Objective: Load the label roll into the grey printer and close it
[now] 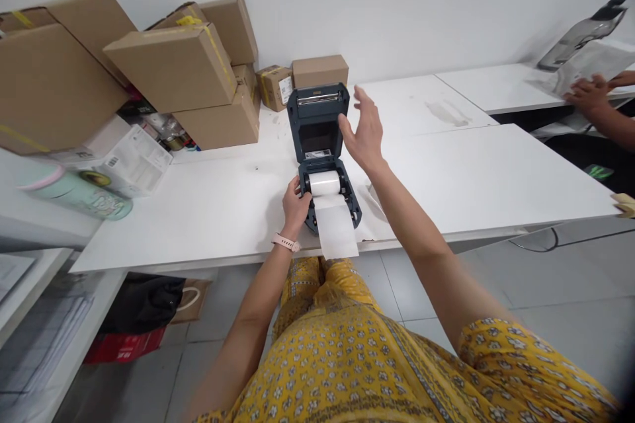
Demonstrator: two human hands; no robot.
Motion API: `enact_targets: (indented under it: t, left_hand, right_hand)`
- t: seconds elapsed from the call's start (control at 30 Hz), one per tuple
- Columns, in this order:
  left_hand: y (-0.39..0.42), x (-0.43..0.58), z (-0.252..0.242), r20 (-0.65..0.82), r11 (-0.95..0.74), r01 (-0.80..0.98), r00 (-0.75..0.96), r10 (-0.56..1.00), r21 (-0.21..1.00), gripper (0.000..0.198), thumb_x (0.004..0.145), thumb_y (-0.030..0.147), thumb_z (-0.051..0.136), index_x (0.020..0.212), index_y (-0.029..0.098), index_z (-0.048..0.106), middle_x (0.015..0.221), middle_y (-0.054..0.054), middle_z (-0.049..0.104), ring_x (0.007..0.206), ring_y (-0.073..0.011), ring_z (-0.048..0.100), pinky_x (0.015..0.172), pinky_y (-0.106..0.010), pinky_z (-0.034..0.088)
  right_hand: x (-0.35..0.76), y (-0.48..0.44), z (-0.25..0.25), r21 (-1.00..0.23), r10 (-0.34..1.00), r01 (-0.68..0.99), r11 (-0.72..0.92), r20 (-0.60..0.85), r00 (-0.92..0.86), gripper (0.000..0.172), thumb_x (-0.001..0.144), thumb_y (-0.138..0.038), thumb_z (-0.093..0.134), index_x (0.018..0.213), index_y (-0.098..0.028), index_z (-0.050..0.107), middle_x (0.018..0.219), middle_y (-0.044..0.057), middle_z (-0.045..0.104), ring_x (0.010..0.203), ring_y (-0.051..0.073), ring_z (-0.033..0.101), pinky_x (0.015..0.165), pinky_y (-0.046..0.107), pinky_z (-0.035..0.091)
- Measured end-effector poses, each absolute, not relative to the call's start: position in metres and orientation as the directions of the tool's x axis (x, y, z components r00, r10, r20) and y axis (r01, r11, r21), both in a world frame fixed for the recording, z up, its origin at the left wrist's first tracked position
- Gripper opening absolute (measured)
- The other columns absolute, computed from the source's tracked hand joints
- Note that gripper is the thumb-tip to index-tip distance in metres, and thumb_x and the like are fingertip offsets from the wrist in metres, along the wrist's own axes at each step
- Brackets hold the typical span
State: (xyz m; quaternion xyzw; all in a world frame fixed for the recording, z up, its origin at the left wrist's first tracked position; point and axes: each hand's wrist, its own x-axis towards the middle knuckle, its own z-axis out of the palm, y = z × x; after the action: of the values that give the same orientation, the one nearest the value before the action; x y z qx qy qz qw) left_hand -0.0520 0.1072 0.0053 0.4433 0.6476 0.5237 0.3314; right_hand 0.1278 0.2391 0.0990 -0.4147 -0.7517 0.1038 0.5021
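A dark label printer (353, 201) stands on the white table with its lid (294, 127) raised. Inside sits a white label roll (324, 183), and a blank label strip (337, 228) runs from it over the table's front edge. My left hand (296, 206) grips the left side of the printer's base, the thumb near the roll. Beside the lid's right edge is my right hand (364, 131), fingers apart and holding nothing; whether the thumb touches the lid I cannot tell.
Cardboard boxes (173, 69) are piled at the back left, near a mint green bottle (79, 192) lying on its side. Smaller boxes (320, 71) stand by the wall. At the far right, another person's hand (590, 92) is on a plastic bag (590, 63), near a clear bottle (578, 33).
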Motion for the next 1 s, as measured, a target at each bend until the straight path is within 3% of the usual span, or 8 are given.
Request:
enact_targets:
  t: [0.07, 0.17, 0.33, 0.47, 0.6, 0.77, 0.83, 1.0]
  left_hand:
    - [0.11, -0.053, 0.006, 0.046, 0.059, 0.257, -0.383, 0.923, 0.965, 0.068, 0.078, 0.008, 0.062, 0.145, 0.019, 0.059, 0.145, -0.012, 0.067, 0.128, -0.0269, 0.068, 0.113, -0.041, 0.053]
    - [0.113, -0.054, 0.007, 0.066, 0.057, 0.311, -0.371, 0.926, 0.949, 0.066, 0.076, 0.006, 0.061, 0.142, 0.017, 0.062, 0.141, -0.012, 0.07, 0.126, -0.0272, 0.069, 0.112, -0.04, 0.053]
    - [0.115, -0.055, 0.012, 0.041, 0.089, 0.348, -0.347, 0.937, 0.933, 0.067, 0.076, 0.005, 0.059, 0.142, 0.017, 0.063, 0.139, -0.013, 0.072, 0.125, -0.0283, 0.07, 0.107, -0.038, 0.054]
    - [0.116, -0.053, 0.019, 0.027, 0.162, 0.483, -0.36, 0.932, 0.861, 0.069, 0.072, 0.003, 0.06, 0.138, 0.021, 0.066, 0.128, -0.01, 0.078, 0.128, -0.0308, 0.069, 0.109, -0.04, 0.052]
    - [0.116, -0.051, 0.021, 0.033, 0.178, 0.5, -0.385, 0.922, 0.848, 0.071, 0.072, 0.004, 0.06, 0.14, 0.021, 0.065, 0.129, -0.011, 0.077, 0.13, -0.0317, 0.067, 0.111, -0.041, 0.05]
    - [0.113, -0.051, 0.017, 0.061, 0.144, 0.497, -0.374, 0.925, 0.855, 0.067, 0.074, 0.007, 0.06, 0.138, 0.025, 0.067, 0.13, -0.008, 0.077, 0.125, -0.0305, 0.07, 0.11, -0.041, 0.05]
    - [0.113, -0.051, 0.016, 0.048, 0.154, 0.494, -0.372, 0.927, 0.855, 0.067, 0.075, 0.008, 0.06, 0.14, 0.025, 0.066, 0.13, -0.007, 0.077, 0.125, -0.0303, 0.07, 0.11, -0.041, 0.05]
    - [0.115, -0.052, 0.011, 0.034, 0.17, 0.463, -0.4, 0.916, 0.87, 0.074, 0.076, 0.007, 0.06, 0.149, 0.021, 0.059, 0.142, -0.011, 0.071, 0.131, -0.0303, 0.067, 0.115, -0.043, 0.047]
  right_hand:
    - [0.13, 0.216, 0.095, -0.56, 0.742, 0.514, 0.65, 0.612, -0.272, 0.052, 0.104, -0.048, 0.043, 0.148, -0.022, 0.053, 0.149, 0.014, 0.06, 0.138, 0.035, 0.057, 0.117, 0.056, 0.045]
    - [0.124, 0.204, 0.082, -0.516, 0.71, 0.508, 0.69, 0.347, -0.612, 0.043, 0.092, -0.032, 0.063, 0.134, -0.023, 0.066, 0.136, 0.011, 0.071, 0.127, 0.035, 0.066, 0.109, 0.053, 0.052]
    - [0.105, 0.226, 0.063, -0.44, 0.689, 0.632, 0.638, -0.04, -0.723, 0.076, 0.067, -0.027, 0.088, 0.139, -0.028, 0.066, 0.143, 0.009, 0.07, 0.129, 0.044, 0.066, 0.111, 0.058, 0.05]
    - [0.091, 0.237, 0.058, -0.382, 0.646, 0.66, 0.647, -0.185, -0.74, 0.092, 0.052, -0.03, 0.096, 0.139, -0.025, 0.066, 0.139, 0.014, 0.072, 0.123, 0.046, 0.069, 0.105, 0.056, 0.055]
    - [0.093, 0.237, 0.064, -0.413, 0.606, 0.631, 0.657, -0.208, -0.768, 0.097, 0.048, -0.025, 0.093, 0.14, -0.022, 0.064, 0.139, 0.015, 0.071, 0.121, 0.045, 0.07, 0.103, 0.055, 0.057]
    - [0.141, 0.226, 0.104, -0.756, 0.526, 0.304, 0.579, 0.062, -0.848, 0.092, 0.046, -0.035, 0.097, 0.133, -0.029, 0.069, 0.137, 0.004, 0.073, 0.124, 0.036, 0.068, 0.11, 0.051, 0.053]
    - [0.169, 0.219, 0.12, -0.837, 0.572, 0.197, 0.51, 0.159, -0.804, 0.096, 0.046, -0.041, 0.099, 0.136, -0.028, 0.067, 0.138, 0.005, 0.072, 0.126, 0.036, 0.066, 0.111, 0.05, 0.053]
    - [0.216, 0.215, 0.115, -0.926, 0.782, 0.147, 0.346, 0.198, -0.591, 0.097, 0.053, -0.044, 0.096, 0.14, -0.025, 0.058, 0.133, 0.01, 0.072, 0.122, 0.035, 0.067, 0.103, 0.049, 0.055]
